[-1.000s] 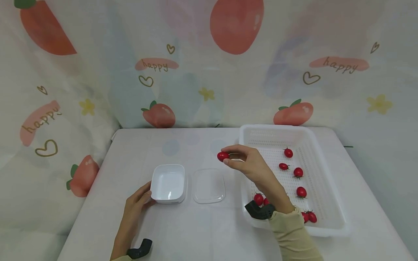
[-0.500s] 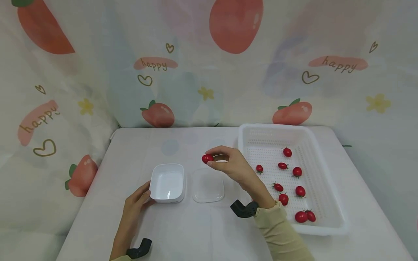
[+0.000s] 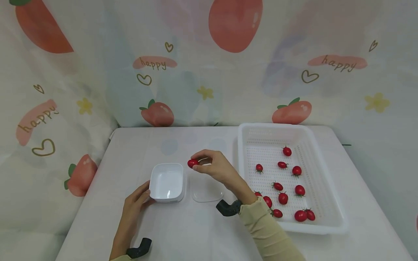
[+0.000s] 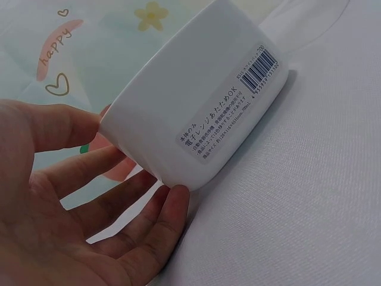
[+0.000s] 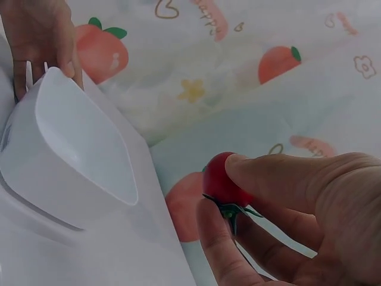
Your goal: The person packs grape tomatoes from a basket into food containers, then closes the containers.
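My right hand (image 3: pixel 215 166) pinches a red cherry tomato (image 3: pixel 192 163) between thumb and fingers, just right of a white square container (image 3: pixel 167 181). In the right wrist view the tomato (image 5: pixel 224 182) hangs with its green stem end downward, apart from the container (image 5: pixel 65 161). My left hand (image 3: pixel 138 197) touches the container's left side. Its fingertips (image 4: pixel 175 199) rest against the outer wall, below a printed label (image 4: pixel 229 98). The container is uncovered, and its visible inside is bare white.
A clear flat lid (image 3: pixel 207 190) lies right of the container, partly under my right hand. A white perforated basket (image 3: pixel 321 181) with several loose cherry tomatoes (image 3: pixel 283 198) stands at the right. A patterned cloth (image 3: pixel 196 72) hangs behind the white-covered table (image 3: pixel 183 232).
My right hand has moved left from the basket's edge with the cherry tomato, over the lid toward the container. More tomatoes show in the basket. The left hand and container stay put.
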Demonstrator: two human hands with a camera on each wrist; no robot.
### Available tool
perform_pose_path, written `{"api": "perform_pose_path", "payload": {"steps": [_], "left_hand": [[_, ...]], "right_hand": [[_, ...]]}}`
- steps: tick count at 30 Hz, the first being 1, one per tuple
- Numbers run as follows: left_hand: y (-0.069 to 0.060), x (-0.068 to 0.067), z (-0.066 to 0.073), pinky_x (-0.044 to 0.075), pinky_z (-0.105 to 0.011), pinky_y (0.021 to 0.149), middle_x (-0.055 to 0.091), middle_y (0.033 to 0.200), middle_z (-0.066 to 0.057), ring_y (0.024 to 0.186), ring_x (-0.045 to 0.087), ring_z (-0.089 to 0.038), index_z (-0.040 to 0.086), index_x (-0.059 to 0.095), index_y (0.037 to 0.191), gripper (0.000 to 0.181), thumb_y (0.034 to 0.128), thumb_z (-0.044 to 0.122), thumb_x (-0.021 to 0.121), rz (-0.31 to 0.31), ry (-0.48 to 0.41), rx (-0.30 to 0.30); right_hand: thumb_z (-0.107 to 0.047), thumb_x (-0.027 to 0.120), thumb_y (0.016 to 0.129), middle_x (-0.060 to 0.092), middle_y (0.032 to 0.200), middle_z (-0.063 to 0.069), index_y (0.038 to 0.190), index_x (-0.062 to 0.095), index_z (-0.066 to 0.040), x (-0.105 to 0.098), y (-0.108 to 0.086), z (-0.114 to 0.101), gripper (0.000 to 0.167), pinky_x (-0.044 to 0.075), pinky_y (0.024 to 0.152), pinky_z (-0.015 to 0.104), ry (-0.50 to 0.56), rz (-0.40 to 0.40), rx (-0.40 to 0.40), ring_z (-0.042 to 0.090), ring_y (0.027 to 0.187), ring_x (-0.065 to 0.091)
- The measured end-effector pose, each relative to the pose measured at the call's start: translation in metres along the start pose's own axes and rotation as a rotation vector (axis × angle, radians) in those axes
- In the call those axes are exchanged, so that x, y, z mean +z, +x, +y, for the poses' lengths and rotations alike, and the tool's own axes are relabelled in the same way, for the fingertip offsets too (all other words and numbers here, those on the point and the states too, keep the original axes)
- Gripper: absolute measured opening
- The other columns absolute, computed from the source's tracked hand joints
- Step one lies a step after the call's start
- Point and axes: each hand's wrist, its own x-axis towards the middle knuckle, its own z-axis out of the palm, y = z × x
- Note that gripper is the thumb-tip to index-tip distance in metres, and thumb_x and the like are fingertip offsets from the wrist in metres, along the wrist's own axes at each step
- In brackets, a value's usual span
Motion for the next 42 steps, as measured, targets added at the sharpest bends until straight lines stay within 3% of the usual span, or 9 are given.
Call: {"api": "perform_pose_path", "payload": {"steps": [15,26,29,34,42], "left_hand": [[-0.002,0.002,0.0,0.057,-0.023,0.103,0.049,0.162,-0.002,0.119,0.055,0.016,0.02,0.052,0.154,0.047,0.1092,0.036,0.054,0.008,0.02,-0.007],[-0.001,0.002,0.001,0.057,-0.021,0.102,0.048,0.163,-0.002,0.119,0.055,0.016,0.02,0.051,0.154,0.047,0.1099,0.035,0.052,0.001,0.017,-0.012],[-0.001,0.002,0.001,0.057,-0.02,0.101,0.048,0.162,-0.002,0.126,0.057,0.008,0.02,0.051,0.154,0.047,0.1101,0.034,0.051,0.004,0.019,-0.01],[-0.001,0.001,0.001,0.057,-0.019,0.1,0.048,0.163,-0.003,0.14,0.056,-0.015,0.019,0.051,0.155,0.047,0.1103,0.033,0.051,0.0,0.019,-0.019],[0.0,0.0,0.0,0.056,-0.016,0.098,0.048,0.163,-0.004,0.119,0.056,0.014,0.017,0.051,0.154,0.046,0.1102,0.032,0.052,-0.008,0.0,-0.017]], "right_hand": [[-0.014,0.078,0.092,0.077,0.11,0.005,0.116,0.075,-0.014,0.035,0.01,0.006,0.025,0.056,0.081,0.027,-0.011,-0.062,0.043,0.017,0.102,0.071],[-0.008,0.078,0.09,0.076,0.113,0.008,0.115,0.076,-0.011,0.062,0.016,0.011,0.025,0.057,0.077,0.024,-0.045,-0.101,0.022,0.022,0.102,0.072],[-0.009,0.078,0.09,0.075,0.113,0.008,0.114,0.076,-0.011,0.069,0.019,0.013,0.025,0.058,0.078,0.025,-0.067,-0.111,0.013,0.022,0.103,0.072],[-0.009,0.078,0.09,0.075,0.115,0.008,0.115,0.077,-0.01,0.08,0.023,0.016,0.025,0.06,0.081,0.027,-0.117,-0.129,0.0,0.024,0.106,0.071],[-0.006,0.078,0.089,0.075,0.112,0.01,0.113,0.076,-0.008,0.091,0.029,0.013,0.024,0.056,0.078,0.023,-0.217,-0.136,-0.034,0.025,0.104,0.07]]}}
